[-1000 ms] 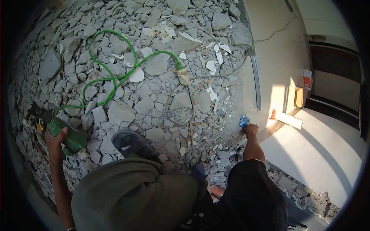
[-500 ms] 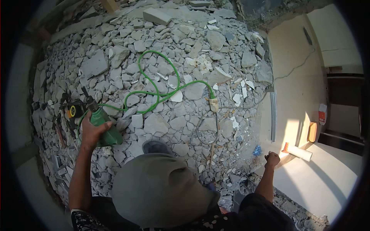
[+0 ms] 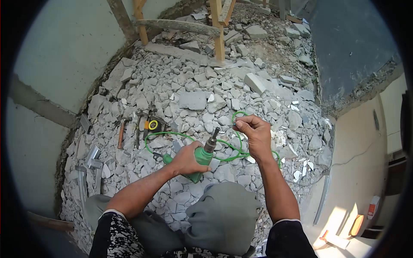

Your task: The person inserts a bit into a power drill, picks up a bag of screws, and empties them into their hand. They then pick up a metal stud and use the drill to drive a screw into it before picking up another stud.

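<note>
My left hand [image 3: 189, 161] is wrapped around the body of a green power drill [image 3: 203, 156], whose chuck and dark bit point up and away from me. To the right of the bit, my right hand [image 3: 254, 133] is raised with thumb and fingers pinched together. Something small and dark shows at those fingertips, too small to name. A green cord [image 3: 172, 133] loops over the rubble behind both hands. Beyond the drill on the left lie a tape measure [image 3: 153, 125] with a yellow ring and a hammer [image 3: 121, 135] with a brown handle.
Broken concrete rubble [image 3: 193, 101] covers the floor. Metal channel pieces [image 3: 92, 157] lie at the left. Wooden posts [image 3: 218, 32] stand at the back, with a dark slab [image 3: 355, 51] at the right. A tiled floor [image 3: 357, 150] with a white tube [image 3: 337, 240] is at far right.
The view has swung left and up. The drill, still in my left hand, is now in front of me. My right hand has come from the tiled floor to near the drill's bit.
</note>
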A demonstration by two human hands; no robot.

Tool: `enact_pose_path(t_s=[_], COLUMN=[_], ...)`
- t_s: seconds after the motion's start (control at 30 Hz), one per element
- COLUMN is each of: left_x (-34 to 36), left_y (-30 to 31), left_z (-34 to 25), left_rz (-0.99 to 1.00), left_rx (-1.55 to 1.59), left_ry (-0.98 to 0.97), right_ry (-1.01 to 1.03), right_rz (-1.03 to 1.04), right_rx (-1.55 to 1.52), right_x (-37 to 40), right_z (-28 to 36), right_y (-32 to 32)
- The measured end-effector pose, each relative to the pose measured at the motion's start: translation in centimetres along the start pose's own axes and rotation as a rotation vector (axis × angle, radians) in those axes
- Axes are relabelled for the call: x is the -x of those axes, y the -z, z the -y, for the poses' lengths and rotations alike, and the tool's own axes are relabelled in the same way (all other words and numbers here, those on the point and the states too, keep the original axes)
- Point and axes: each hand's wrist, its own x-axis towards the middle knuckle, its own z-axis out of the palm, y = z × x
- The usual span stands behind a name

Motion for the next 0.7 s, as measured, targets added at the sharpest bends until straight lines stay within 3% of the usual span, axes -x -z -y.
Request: enact_pose_path(t_s=[0.2,0.47,0.7], left_x=[2.4,3.5,4.0], left_y=[1.4,1.6,1.7], left_z=[0.5,1.8,1.8], left_rz=[0.001,0.004,-0.004], left_rx=[0.023,-0.016,-0.104], left_ry=[-0.004,-0.002,0.034], right_ry=[-0.08,-0.111,-0.119], right_rz=[0.212,0.224,0.278], right_rx=[0.095,0.124,0.514], right_x=[-1.2,0.2,-0.3], right_z=[-1.0,-1.7,0.6], right_y=[-3.9,-5.7,-6.0])
